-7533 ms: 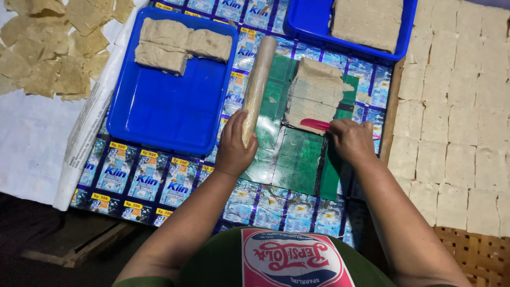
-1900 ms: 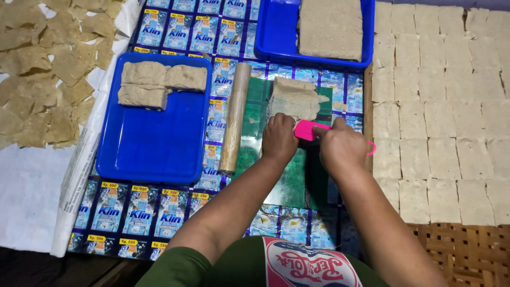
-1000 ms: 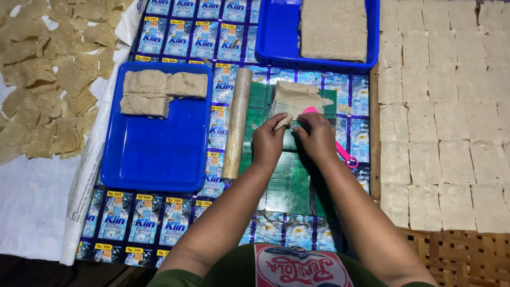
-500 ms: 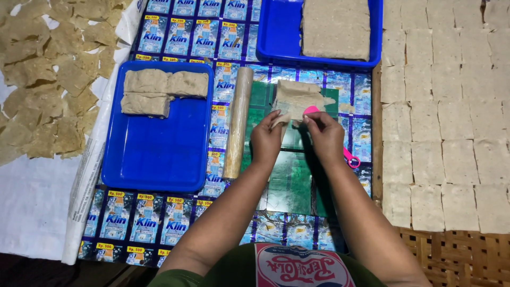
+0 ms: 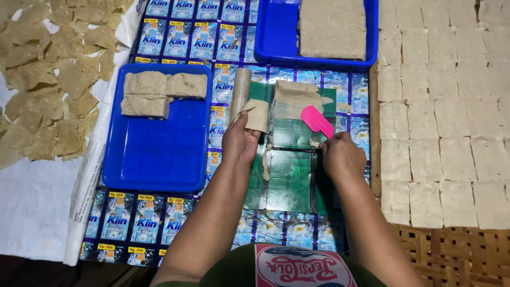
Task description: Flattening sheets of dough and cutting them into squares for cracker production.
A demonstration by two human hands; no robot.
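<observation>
My left hand (image 5: 240, 142) holds a thin beige dough piece (image 5: 257, 114) lifted off the green work sheet (image 5: 287, 180), next to a wooden rolling pin (image 5: 239, 93). My right hand (image 5: 340, 157) grips a pink scraper (image 5: 316, 121), its blade pointing up-left beside the remaining flat dough (image 5: 295, 98) on the sheet. A narrow dough strip (image 5: 267, 162) lies between my hands.
A blue tray (image 5: 154, 159) at left carries three folded dough slabs (image 5: 159, 91). A second blue tray (image 5: 276, 48) at the top holds a large dough block (image 5: 332, 27). Square dough sheets (image 5: 446, 122) cover a woven mat at right; dried irregular pieces (image 5: 48, 79) lie at left.
My left hand has peeled a dough piece from the sheet and moved it left toward the rolling pin. My right hand drew back down-right with the pink scraper.
</observation>
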